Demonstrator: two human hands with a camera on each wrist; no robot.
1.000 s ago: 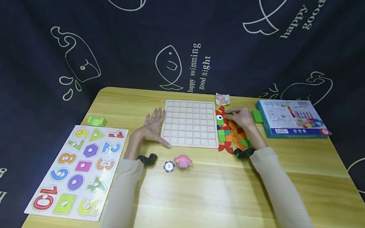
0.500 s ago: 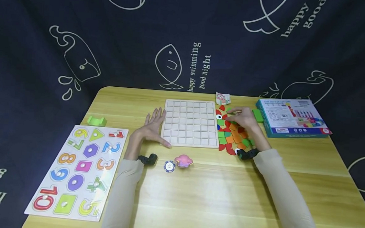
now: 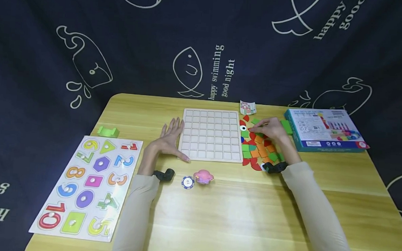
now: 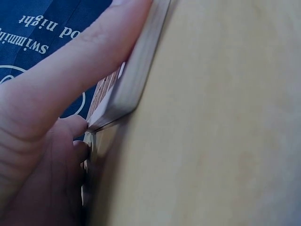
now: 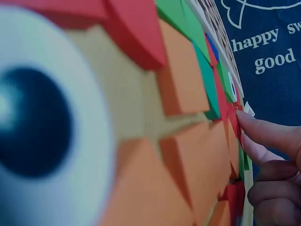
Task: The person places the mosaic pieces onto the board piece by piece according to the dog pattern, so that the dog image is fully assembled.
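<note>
A pale wooden grid board (image 3: 211,135) lies in the middle of the table. My left hand (image 3: 168,142) is spread at its left side, fingers straight, the thumb at the near left corner; the left wrist view shows that thumb (image 4: 80,61) along the board's edge. Right of the board lies a patch of loose red, green and orange pieces (image 3: 255,150), with eye discs (image 3: 243,128) among them. Over the far part of this patch, my right hand (image 3: 272,128) pinches a small red piece (image 5: 239,107) between thumb and forefinger; the fingertips mostly hide it.
A printed card (image 3: 247,108) sits behind the pieces. A boxed toy set (image 3: 325,130) and a green block (image 3: 286,127) are to the right. At left are a number puzzle board (image 3: 88,188) and another green block (image 3: 108,132). A pink toy (image 3: 203,177) and a chip (image 3: 187,182) lie in front.
My right hand has shifted slightly to the right, and its thumb and forefinger have opened, then drawn together on a red piece. The left hand stays at the board.
</note>
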